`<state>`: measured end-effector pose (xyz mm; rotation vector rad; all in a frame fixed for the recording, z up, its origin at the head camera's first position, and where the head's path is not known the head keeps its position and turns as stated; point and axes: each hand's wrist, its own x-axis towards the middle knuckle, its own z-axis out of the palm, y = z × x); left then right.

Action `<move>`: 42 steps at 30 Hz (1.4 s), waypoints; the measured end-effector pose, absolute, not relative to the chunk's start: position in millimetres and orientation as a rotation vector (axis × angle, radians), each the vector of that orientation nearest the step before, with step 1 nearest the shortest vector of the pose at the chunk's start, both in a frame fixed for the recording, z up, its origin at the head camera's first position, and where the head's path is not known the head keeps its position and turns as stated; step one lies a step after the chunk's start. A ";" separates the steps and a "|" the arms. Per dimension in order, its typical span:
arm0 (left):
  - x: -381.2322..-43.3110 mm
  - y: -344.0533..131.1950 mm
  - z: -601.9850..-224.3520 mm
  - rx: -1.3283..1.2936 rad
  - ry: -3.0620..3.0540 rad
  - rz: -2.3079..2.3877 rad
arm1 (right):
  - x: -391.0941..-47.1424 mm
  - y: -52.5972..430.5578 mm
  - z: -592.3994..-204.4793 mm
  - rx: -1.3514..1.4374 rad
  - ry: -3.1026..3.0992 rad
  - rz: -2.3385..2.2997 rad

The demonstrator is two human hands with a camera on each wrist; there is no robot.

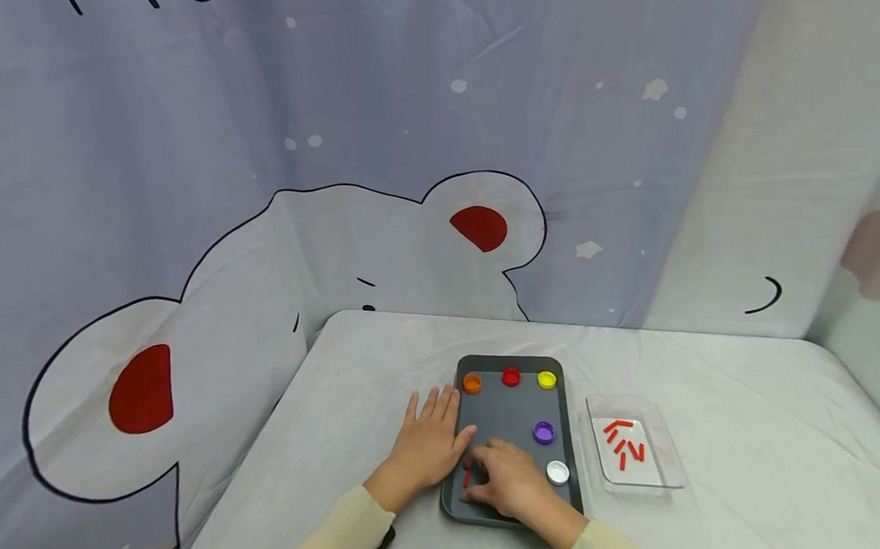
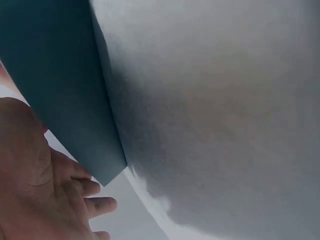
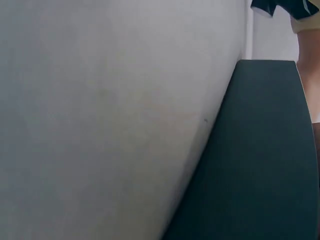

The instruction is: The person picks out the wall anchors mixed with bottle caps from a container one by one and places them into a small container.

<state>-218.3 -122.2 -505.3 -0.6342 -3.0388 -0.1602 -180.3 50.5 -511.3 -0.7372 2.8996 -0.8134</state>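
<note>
In the head view a dark grey tray [image 1: 505, 423] lies on the white-covered table. My left hand [image 1: 427, 445] rests spread on the tray's left rim, its fingers straight. Over the tray's lower left part my right hand [image 1: 511, 478] bends down, with index finger and thumb at the two ends of a short red stick [image 1: 467, 476]. In the left wrist view the left hand [image 2: 40, 185] shows beside the tray's side wall [image 2: 65, 90]. The right wrist view shows mostly the tray's wall [image 3: 250, 160]; the right fingers are hidden there.
Small round caps stand on the tray: orange [image 1: 472, 384], red [image 1: 511, 377], yellow [image 1: 546, 379], purple [image 1: 544, 432] and white [image 1: 558, 472]. A clear plastic box [image 1: 665, 449] with several red sticks [image 1: 635, 451] stands right of the tray. A printed curtain [image 1: 389, 113] hangs behind.
</note>
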 end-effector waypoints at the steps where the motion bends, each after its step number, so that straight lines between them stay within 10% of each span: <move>1: -219.0 -121.9 -505.5 -0.629 -3.047 -0.151 | -179.9 49.6 -510.9 -0.741 2.908 -0.802; 42: -249.8 -112.3 -512.9 -0.552 -3.075 -0.185 | -178.1 67.4 -510.6 -0.777 2.782 -1.059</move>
